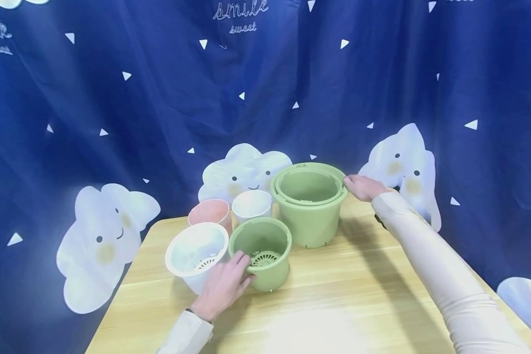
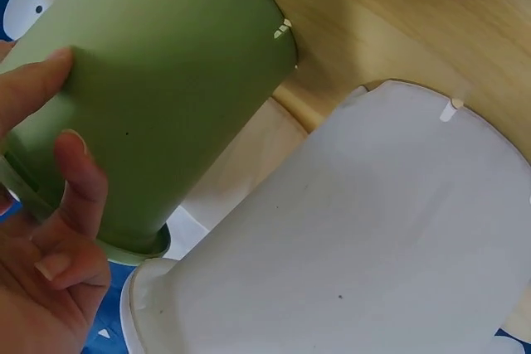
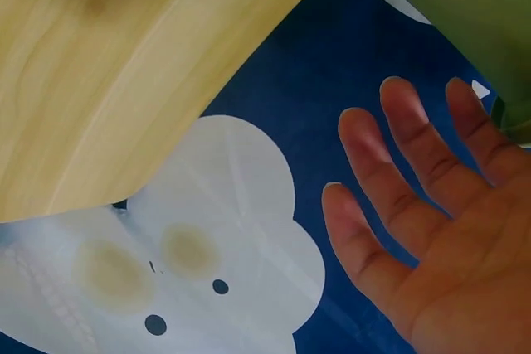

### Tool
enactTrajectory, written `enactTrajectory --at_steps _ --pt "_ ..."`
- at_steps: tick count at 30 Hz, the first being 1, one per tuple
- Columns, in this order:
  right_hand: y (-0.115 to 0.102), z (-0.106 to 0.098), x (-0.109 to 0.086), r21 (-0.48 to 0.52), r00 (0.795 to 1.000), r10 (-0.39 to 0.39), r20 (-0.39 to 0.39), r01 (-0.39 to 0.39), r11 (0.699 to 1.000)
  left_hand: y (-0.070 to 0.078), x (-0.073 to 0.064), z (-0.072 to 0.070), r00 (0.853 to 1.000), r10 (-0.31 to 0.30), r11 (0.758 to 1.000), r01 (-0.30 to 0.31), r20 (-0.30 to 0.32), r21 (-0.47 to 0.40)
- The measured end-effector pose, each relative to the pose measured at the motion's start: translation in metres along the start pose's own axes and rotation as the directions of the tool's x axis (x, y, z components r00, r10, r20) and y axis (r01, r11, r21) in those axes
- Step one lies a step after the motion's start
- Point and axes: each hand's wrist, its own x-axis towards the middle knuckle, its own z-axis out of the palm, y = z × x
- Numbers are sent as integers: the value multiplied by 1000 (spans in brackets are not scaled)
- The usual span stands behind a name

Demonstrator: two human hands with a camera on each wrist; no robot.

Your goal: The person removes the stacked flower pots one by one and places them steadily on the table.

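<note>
My left hand (image 1: pixel 223 285) pinches the near left rim of a small green flowerpot (image 1: pixel 270 279), with fingers over the edge into it. The left wrist view shows a digit against the green wall and the other fingers curled. Beside that hand a white flowerpot (image 1: pixel 193 281) with a slotted bottom leans to one side. At the back, my right hand (image 1: pixel 366 188) is at the right rim of a large green flowerpot (image 1: pixel 311 228), which has another green pot nested inside. In the right wrist view its four fingers (image 3: pixel 406 118) are spread and nearly straight; its thumb is hidden.
Behind the front pots stand a pink pot (image 1: pixel 209 211) and a smaller white pot (image 1: pixel 252 200). Everything rests on a wooden table (image 1: pixel 318 290). A blue curtain (image 1: pixel 168 98) with white clouds hangs right behind its back edge.
</note>
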Motion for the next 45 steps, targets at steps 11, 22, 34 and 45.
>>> enactTrajectory --at_steps 11,22,34,45 --pt "8 0 5 -3 999 41 30 -40 999 2 3 -8 993 -13 996 23 119 -84" --pt "12 -8 17 -48 996 87 -27 -89 995 2 44 -21 998 55 989 -56 -9 -138" --pt "-5 -7 43 -196 986 152 -70 -163 967 -10 114 -34 994 57 995 -50 89 -88" --pt "-13 -4 44 -172 985 145 -93 -159 972 -6 179 -22 967 96 988 -63 235 -144"
